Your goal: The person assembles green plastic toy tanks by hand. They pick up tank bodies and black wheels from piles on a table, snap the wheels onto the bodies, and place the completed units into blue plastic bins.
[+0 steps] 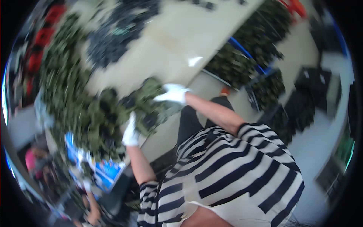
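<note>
Both of my hands wear white gloves, and motion smears the picture. My right hand [173, 94] reaches in from the right, thumb and fingers round the edge of a bunch of dark green cloth-like pieces [151, 87]. On the near side of that bunch is my left hand [131, 131], fingers stretched out and pointing away from me against the green pieces. Darker round parts show among them. The bunch lies at the edge of a pale table [162, 45], beside a long heap of similar green pieces [72, 98]. Their exact kind is too blurred to tell.
A dark blue-grey heap [109, 43] lies farther back on the table. Blue-edged crates [242, 49] filled with green pieces stand to the right, near dark boxes [314, 85]. At the lower left, another person's gloved hand [87, 185] is by a blue-and-white package [107, 170].
</note>
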### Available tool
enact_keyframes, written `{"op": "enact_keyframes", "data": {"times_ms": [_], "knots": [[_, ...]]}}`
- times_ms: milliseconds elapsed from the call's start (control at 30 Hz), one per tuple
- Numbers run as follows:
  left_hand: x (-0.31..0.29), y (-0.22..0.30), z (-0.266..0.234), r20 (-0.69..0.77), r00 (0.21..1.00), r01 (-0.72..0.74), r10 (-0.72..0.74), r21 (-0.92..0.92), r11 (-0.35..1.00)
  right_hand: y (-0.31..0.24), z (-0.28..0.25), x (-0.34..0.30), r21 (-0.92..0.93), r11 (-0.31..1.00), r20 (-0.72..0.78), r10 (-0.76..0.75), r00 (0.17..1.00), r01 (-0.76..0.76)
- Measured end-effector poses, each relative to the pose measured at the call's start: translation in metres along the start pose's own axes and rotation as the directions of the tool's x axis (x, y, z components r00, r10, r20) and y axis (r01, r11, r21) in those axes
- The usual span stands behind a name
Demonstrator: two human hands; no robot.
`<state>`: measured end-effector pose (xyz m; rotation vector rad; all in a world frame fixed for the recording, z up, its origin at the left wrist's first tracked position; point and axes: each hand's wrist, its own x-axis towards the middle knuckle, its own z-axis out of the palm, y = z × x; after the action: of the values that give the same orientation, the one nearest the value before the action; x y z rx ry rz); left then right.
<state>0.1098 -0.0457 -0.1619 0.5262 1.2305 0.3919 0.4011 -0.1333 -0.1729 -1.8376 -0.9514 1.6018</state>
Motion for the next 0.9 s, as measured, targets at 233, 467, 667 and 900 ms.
{"op": "enact_keyframes", "data": {"times_ms": [233,467,667,900], "knots": [[-0.025,-0.013,0.081,0.152,0.986,-0.11,0.072,0.254,0.961,0.042,-0.05,-0.072,0.31,0.95,-0.134,0.02,0.991,0.023],[-0.003,-0.099,0.329,0.343,0.913,-0.036,-0.219,0.605,0.796,0.213,-0.16,-0.18,0.662,0.732,-0.468,0.236,0.852,0.161],[0.086,-0.243,0.599,0.487,0.716,-0.113,-0.501,0.788,0.605,0.403,-0.312,-0.221,0.781,0.543,-0.576,0.441,0.688,0.307],[0.252,-0.372,0.819,0.592,0.559,-0.371,-0.58,0.804,0.464,0.61,-0.497,-0.172,0.785,0.44,-0.609,0.419,0.674,0.436]]}}
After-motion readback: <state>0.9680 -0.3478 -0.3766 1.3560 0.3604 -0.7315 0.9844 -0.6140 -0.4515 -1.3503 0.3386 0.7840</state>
